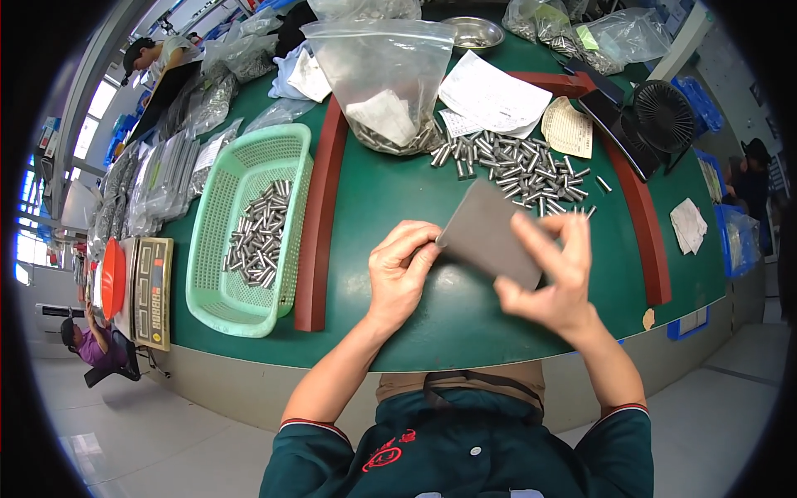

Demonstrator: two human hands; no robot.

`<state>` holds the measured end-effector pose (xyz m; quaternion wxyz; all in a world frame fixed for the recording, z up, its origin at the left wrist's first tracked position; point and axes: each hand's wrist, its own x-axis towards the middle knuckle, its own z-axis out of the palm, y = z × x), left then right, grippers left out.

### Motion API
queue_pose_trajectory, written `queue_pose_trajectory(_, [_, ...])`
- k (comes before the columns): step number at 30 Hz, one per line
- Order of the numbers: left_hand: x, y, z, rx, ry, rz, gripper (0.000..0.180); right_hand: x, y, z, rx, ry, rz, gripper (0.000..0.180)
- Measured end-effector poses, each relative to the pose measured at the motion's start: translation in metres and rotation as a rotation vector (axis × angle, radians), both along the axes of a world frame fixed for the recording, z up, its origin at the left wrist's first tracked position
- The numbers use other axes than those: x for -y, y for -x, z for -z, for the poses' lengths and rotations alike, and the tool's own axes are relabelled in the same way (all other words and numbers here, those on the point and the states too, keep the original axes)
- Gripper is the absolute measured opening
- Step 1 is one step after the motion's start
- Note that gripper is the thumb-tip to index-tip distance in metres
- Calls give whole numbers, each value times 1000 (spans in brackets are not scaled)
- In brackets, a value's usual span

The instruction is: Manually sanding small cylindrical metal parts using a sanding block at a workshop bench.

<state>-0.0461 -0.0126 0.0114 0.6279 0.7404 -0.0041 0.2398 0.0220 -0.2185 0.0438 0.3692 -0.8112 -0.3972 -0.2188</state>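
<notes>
My left hand (398, 270) is closed in a pinch at the left corner of a flat grey-brown sheet (488, 232), which looks like an abrasive pad. A small metallic thing, perhaps a pin end, shows at its fingertips but is mostly hidden. Smeared by motion, my right hand (560, 274) grips the sheet's right side, with fingers over its face and the thumb at its lower edge. The sheet is tilted above the green table. Beyond it lies a loose pile of metal pins (540, 170). More pins (259, 236) fill part of a green plastic basket (203, 257) at the left.
Red-brown bars (314, 257) frame the work area, including a right bar (647, 236). A clear bag (386, 79) of metal parts stands at the back beside papers (494, 91). A small black fan (664, 116), a scale (152, 290) and a white cloth (688, 225) sit around.
</notes>
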Motion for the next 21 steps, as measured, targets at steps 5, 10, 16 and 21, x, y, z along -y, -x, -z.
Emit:
queue_pose_trajectory(5, [-1, -1, 1, -32, 57, 29, 9, 4, -7, -2, 38, -28, 110, 70])
queue_pose_trajectory(10, [-1, -3, 1, -13, 58, 31, 13, -1, -5, 8, 29, -44, 132, 71])
queue_pose_trajectory(16, [0, -2, 1, -18, 141, 14, 14, -4, -3, 9, 13, -37, 141, 71])
queue_pose_trajectory(21, [0, -1, 0, -14, 165, 11, 15, -4, 1, 11, -2, -45, 144, 70])
